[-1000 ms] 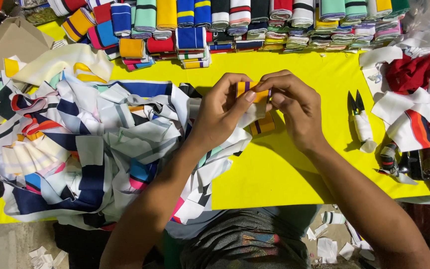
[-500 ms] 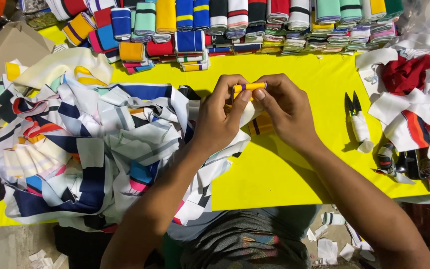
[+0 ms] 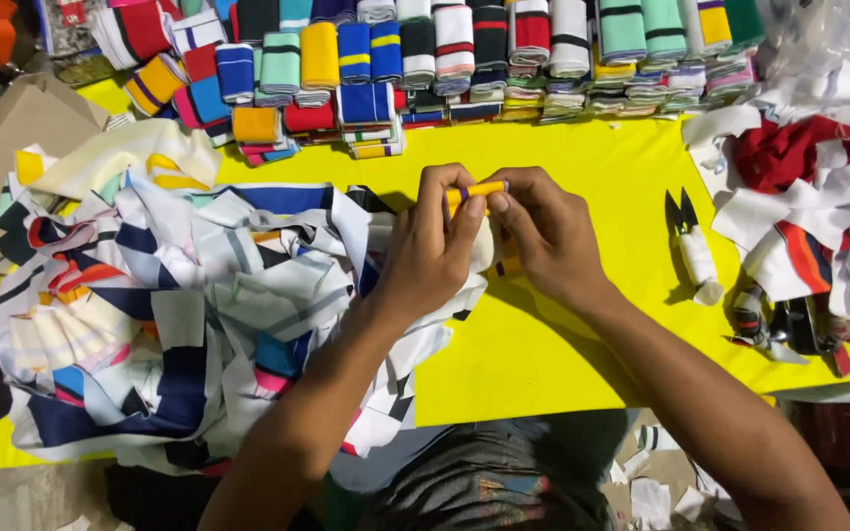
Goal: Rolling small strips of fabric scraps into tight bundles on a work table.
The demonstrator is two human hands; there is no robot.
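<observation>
I am pinching a small orange-yellow fabric strip (image 3: 475, 191) between both thumbs and forefingers, left hand (image 3: 432, 251) and right hand (image 3: 550, 239) closing tightly on its ends, keeping it taut above the yellow table (image 3: 563, 354). Thread snips (image 3: 693, 248) are lying just right of my grip, striped cloth pile (image 3: 179, 315) left.

Pretty bright and even overall, the light seems to come from above and a bit to the left, since the hands throw a soft shadow down and to the right onto the yellow table (image 3: 582, 374). The snips (image 3: 693, 246) drop a small dark shadow on their right side too. No real glare, though the yellow is so saturated it almost glows. Middle of the shot is sharp enough, you can see the knuckles on the left hand (image 3: 432, 258) and right hand (image 3: 548, 236). The corners go softer and a little stretched, and the plastic wrap (image 3: 819, 39) top right looks washed out.
</observation>
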